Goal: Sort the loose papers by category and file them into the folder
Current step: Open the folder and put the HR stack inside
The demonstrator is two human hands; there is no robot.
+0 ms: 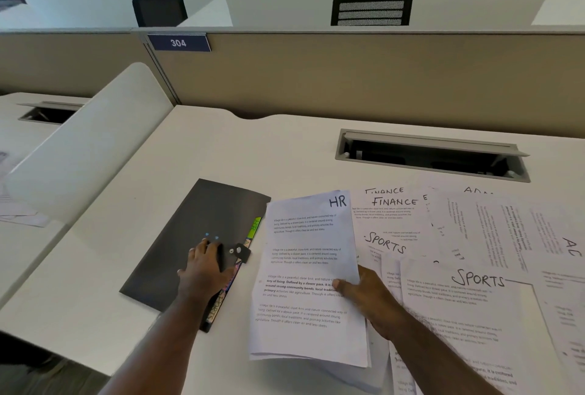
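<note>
A black folder [190,236] lies closed on the white desk, coloured divider tabs poking out of its right edge. My left hand [202,271] grips the folder's front flap beside the snap clasp [238,250]. My right hand [370,296] pinches a small stack of printed sheets headed HR [307,268], lifted just right of the folder. Loose papers marked FINANCE [392,204] and SPORTS [459,299] are spread over the desk to the right.
More overlapping sheets [522,236] cover the desk's right side. A grey cable hatch [433,154] stands open behind them. A white side divider [85,138] rises at the left, a tan partition [348,78] at the back.
</note>
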